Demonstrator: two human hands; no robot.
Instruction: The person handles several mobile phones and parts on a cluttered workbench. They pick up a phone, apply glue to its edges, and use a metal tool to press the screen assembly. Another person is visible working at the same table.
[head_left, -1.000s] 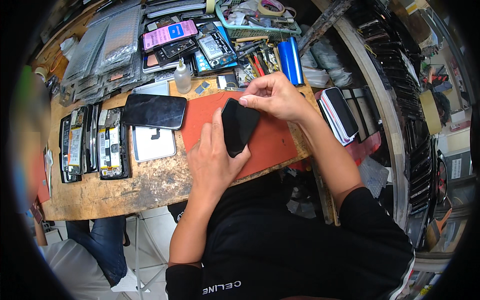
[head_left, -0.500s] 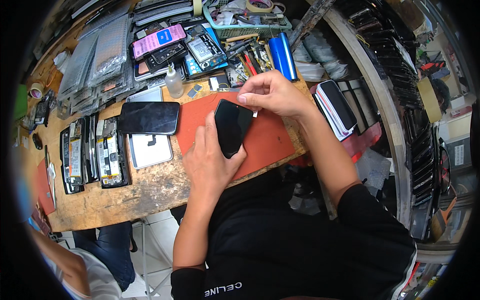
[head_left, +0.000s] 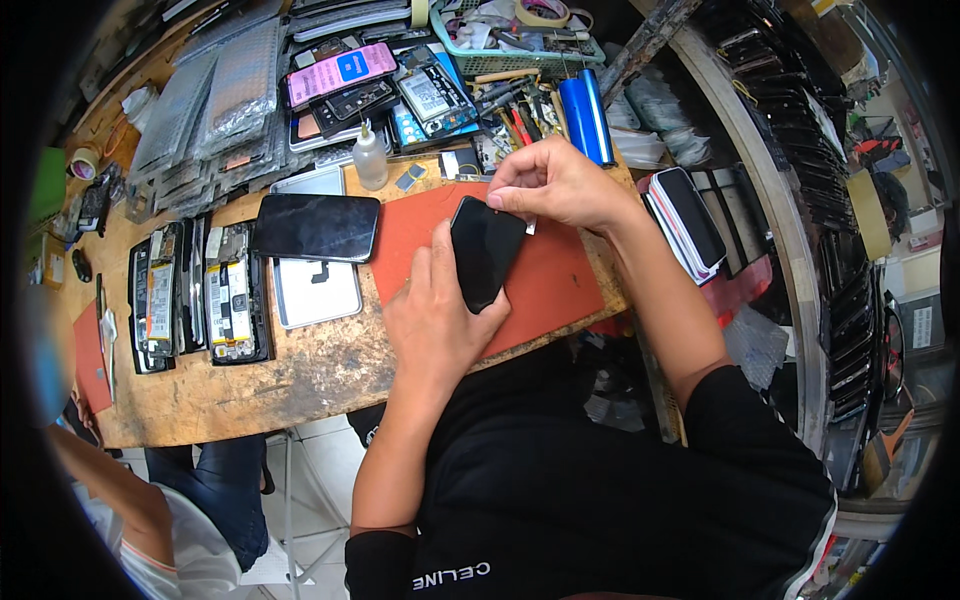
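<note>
My left hand point(head_left: 436, 310) grips a dark smartphone point(head_left: 486, 258) by its long sides, fingers on the left edge and thumb at the lower right. The phone is tilted, its glossy black face up, over an orange-red work mat point(head_left: 560, 285). At the phone's top edge, my right hand point(head_left: 556, 188) has thumb and forefinger pinched together. Whatever lies between those fingertips is too small to make out. A small white tab point(head_left: 530, 228) shows beside the phone's upper right edge, below the right hand.
Left of the mat lies another black phone point(head_left: 318, 228) over a white panel point(head_left: 330, 297). Opened phones point(head_left: 232, 305) stand farther left. Behind are a dropper bottle point(head_left: 370, 163), bubble-wrapped stacks point(head_left: 240, 95), tools point(head_left: 520, 120) and a blue roll point(head_left: 586, 118). A co-worker's arm point(head_left: 120, 485) shows at lower left.
The whole view has shifted slightly, so the scene sits farther right. My right fingertips have come a little closer to the phone's top edge. The left hand keeps its grip.
</note>
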